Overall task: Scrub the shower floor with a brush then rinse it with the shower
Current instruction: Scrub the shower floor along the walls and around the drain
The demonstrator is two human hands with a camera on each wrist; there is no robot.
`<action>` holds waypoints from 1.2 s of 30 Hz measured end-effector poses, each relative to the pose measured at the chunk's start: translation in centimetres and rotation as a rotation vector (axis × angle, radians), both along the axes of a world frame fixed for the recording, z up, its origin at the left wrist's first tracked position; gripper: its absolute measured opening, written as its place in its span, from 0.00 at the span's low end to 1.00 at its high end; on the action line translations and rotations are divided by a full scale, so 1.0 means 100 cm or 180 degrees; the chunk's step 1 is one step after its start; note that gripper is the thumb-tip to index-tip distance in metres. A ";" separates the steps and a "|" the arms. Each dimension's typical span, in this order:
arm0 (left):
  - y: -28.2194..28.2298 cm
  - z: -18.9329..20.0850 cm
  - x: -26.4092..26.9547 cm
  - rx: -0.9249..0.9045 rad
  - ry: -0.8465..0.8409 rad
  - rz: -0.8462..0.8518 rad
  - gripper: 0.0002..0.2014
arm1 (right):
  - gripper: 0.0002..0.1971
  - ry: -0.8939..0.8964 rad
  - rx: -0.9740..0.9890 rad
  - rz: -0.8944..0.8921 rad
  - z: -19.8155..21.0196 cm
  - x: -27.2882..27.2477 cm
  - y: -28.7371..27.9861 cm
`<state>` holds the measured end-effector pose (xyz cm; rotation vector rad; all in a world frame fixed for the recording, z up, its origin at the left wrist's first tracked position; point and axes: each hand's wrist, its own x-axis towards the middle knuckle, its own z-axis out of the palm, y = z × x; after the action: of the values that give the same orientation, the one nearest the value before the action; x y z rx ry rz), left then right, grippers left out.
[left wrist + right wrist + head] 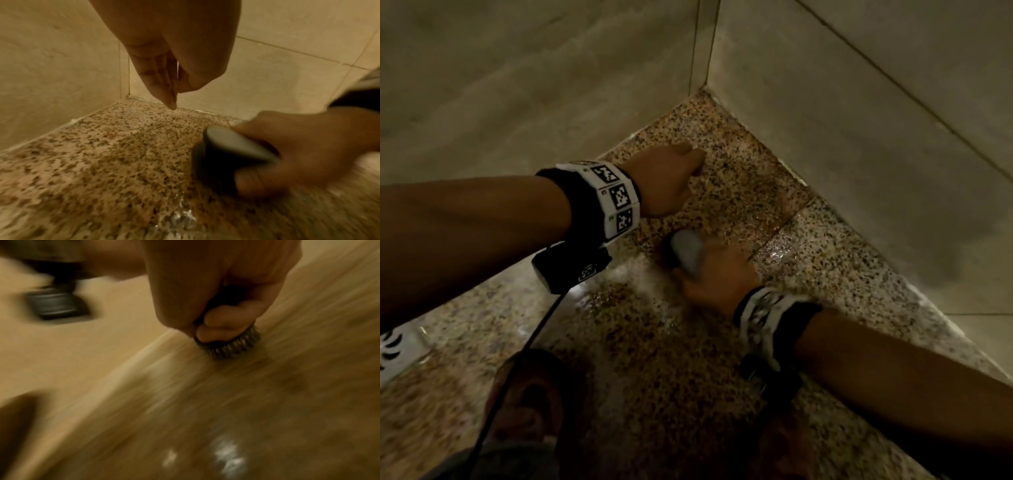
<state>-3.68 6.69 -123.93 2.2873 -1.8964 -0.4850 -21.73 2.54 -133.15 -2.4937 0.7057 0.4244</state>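
Note:
The speckled granite shower floor [729,164] is wet, with glints of water [180,216] on it. My right hand [714,279] grips a grey scrub brush [686,251] by its rounded handle [230,146]. Its dark bristles [232,348] press on the floor, and this view is blurred by motion. My left hand [671,178] hangs above the floor near the corner, holding nothing, with its fingers [162,84] pointing down and loosely together.
Beige tiled walls [859,120] meet in a corner [702,89] just beyond my hands. A white floor drain grate [393,349] lies at the left edge. My feet [527,404] stand on the floor below, and a black cable [517,370] runs from the left wrist.

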 end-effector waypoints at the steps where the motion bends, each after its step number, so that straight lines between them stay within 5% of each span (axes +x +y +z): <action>1: 0.001 0.000 0.001 0.0036 -0.0022 -0.0013 0.12 | 0.24 0.0035 0.0291 0.0234 0.002 0.007 0.025; 5: 0.005 0.000 0.004 0.0074 0.0033 -0.0012 0.13 | 0.23 -0.0047 0.0824 0.0595 0.020 0.027 0.055; 8: 0.013 0.001 0.010 -0.0082 0.0064 0.0101 0.12 | 0.23 -0.0450 0.0185 0.0134 0.024 0.037 -0.003; 13: 0.037 0.001 0.024 -0.0176 0.0029 0.0542 0.13 | 0.31 0.0044 -0.0619 -0.0672 0.014 0.046 -0.051; 16: 0.048 -0.003 0.026 -0.0199 0.0119 0.0734 0.14 | 0.19 -0.0102 -0.0267 0.0149 0.005 0.063 0.021; 20: 0.054 -0.003 0.027 -0.0068 0.0059 0.0682 0.13 | 0.20 0.0127 0.0942 0.0995 0.030 0.083 0.088; 23: 0.056 0.000 0.030 -0.0233 0.0135 0.0830 0.14 | 0.19 -0.0081 0.1212 0.0250 0.052 0.081 0.059; 26: 0.059 0.001 0.037 -0.0149 0.0142 0.0956 0.13 | 0.20 -0.0344 0.0593 -0.0426 0.062 0.076 -0.010; 31: 0.043 0.002 0.037 -0.0010 0.0194 0.0822 0.11 | 0.32 0.0248 -0.0561 -0.1085 0.057 0.034 -0.116; 36: 0.012 0.002 0.013 -0.0018 0.0138 0.0411 0.12 | 0.24 0.0331 -0.0631 -0.1028 0.034 0.006 -0.097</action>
<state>-2.42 7.87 -123.69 2.3568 -1.7151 -0.5075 -21.17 -7.16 -129.80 -2.4870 1.2230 0.3813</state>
